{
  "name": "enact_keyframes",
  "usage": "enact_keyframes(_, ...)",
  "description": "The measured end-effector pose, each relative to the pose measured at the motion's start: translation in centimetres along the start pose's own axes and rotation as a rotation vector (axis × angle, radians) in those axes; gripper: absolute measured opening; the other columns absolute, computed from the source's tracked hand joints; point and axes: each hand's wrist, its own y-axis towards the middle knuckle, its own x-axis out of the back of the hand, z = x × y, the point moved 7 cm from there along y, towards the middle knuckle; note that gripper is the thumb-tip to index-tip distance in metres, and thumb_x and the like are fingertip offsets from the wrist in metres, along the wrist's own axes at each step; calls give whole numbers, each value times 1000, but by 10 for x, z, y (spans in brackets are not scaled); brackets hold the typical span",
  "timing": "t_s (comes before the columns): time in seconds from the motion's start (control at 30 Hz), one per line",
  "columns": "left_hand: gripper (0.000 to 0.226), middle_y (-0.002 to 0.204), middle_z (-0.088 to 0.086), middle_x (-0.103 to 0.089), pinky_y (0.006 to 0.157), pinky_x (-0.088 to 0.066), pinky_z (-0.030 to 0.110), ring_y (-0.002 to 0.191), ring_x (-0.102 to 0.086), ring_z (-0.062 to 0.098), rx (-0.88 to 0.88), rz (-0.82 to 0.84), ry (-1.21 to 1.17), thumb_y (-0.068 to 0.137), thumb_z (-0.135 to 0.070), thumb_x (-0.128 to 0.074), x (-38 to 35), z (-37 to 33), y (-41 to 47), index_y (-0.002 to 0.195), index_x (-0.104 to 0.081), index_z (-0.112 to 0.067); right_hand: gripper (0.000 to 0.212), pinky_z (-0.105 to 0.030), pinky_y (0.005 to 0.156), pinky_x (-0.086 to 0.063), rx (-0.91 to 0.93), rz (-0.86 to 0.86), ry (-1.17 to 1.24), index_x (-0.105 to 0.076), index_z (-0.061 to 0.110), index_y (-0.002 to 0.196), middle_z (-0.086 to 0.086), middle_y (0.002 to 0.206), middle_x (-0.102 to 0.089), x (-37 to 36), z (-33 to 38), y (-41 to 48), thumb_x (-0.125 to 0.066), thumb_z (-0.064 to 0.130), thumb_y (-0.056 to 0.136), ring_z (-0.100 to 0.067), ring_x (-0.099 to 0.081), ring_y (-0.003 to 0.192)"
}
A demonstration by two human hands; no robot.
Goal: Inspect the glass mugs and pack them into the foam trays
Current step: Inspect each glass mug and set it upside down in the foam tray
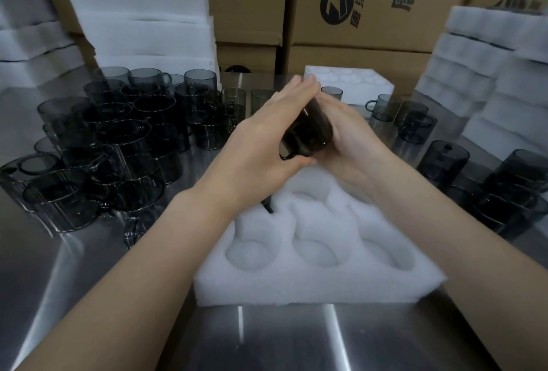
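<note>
Both hands are closing together on one smoked glass mug [308, 133], which is tilting on its side in the air above the far end of the near foam tray [314, 284]. The left hand [261, 136] is lying over the mug's upper side with its thumb under the rim, while the right hand [347, 139] is cupping the mug from the other side. The tray's round pockets that show are sitting unfilled, and the tray is resting on the steel surface [281, 338]. A crowded group of mugs [118, 139] is standing on the surface to the left, some stacked, and a smaller group of mugs [444, 160] is standing to the right. A second foam tray [350, 80] is lying farther back, just beyond the hands. Foam stacks [139, 9] are rising on both sides, and printed cardboard boxes [370, 0] are standing behind.
</note>
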Motion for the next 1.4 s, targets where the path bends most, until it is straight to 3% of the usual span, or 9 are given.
enact_keyframes(0.17, 87, 155, -3, -35, 115, -13, 10, 148, -19, 13, 5, -78, 32, 70, -8, -83, 7, 4, 0, 145, -40, -17, 62, -34, 70, -58, -164, 304, 161, -48, 15, 141, -11, 119, -68, -19, -7, -8, -39, 57, 96, -24, -67, 107)
enact_keyframes(0.37, 90, 146, -3, -47, 109, -27, 11, 134, -40, 7, 95, -108, 73, 70, -28, -85, 6, 10, 1, 147, -39, -16, 37, -30, 67, -57, 115, 125, -40, -66, 8, 108, -8, 96, -74, -8, 0, -4, -43, 37, 102, -21, -71, 90)
enact_keyframes(0.53, 81, 145, 2, -51, 107, -29, 7, 130, -42, 5, 112, -160, 41, 75, -17, -82, 9, 10, 0, 145, -43, -11, 38, -34, 67, -59, 154, 6, -193, -72, 13, 101, -11, 95, -75, 0, 0, -1, -48, 43, 99, -22, -72, 88)
enact_keyframes(0.83, 76, 146, 9, -47, 119, -28, 38, 140, -39, 20, -110, -60, 12, 74, -3, -82, 5, -11, -3, 140, -46, -1, 34, -32, 55, -58, -105, 157, 79, -68, 5, 99, -14, 88, -73, -2, -5, -2, -44, 29, 104, -27, -73, 80)
enact_keyframes(0.97, 83, 150, 0, -42, 120, -22, 48, 146, -29, 18, -95, -84, -56, 68, 3, -81, 9, -11, -2, 140, -43, -15, 59, -45, 82, -57, -332, 481, 186, -59, 17, 128, -12, 121, -62, -21, -14, -13, -32, 60, 98, -33, -59, 111)
enact_keyframes(1.07, 82, 150, -4, -42, 119, -20, 53, 146, -28, 18, -82, -98, -40, 67, -4, -82, 10, -11, -2, 135, -41, -27, 59, -45, 86, -56, -290, 478, 165, -55, 17, 132, -12, 123, -63, -22, -12, -13, -34, 59, 97, -30, -63, 110)
enact_keyframes(1.17, 78, 149, -7, -41, 114, -36, 43, 140, -38, 11, -42, -88, -100, 70, -18, -84, 8, -6, -2, 132, -38, -28, 57, -47, 94, -51, -141, 319, 140, -48, 10, 136, -15, 120, -62, -13, -7, -7, -47, 45, 91, -30, -62, 111)
enact_keyframes(1.3, 82, 153, -2, -39, 113, -29, 15, 140, -36, 6, 47, -134, -2, 76, -22, -81, 8, 4, -1, 145, -39, -14, 69, -45, 80, -58, -35, 153, 114, -35, -5, 141, -22, 123, -53, -6, -4, -2, -55, 34, 87, -32, -60, 106)
enact_keyframes(1.4, 77, 150, 5, -43, 114, -24, 14, 142, -34, 13, 3, -134, 15, 77, -13, -79, 7, 0, -2, 144, -42, -8, 45, -38, 65, -58, 3, 113, 107, -50, 2, 116, -14, 98, -62, -3, 0, -2, -59, 32, 84, -24, -66, 85)
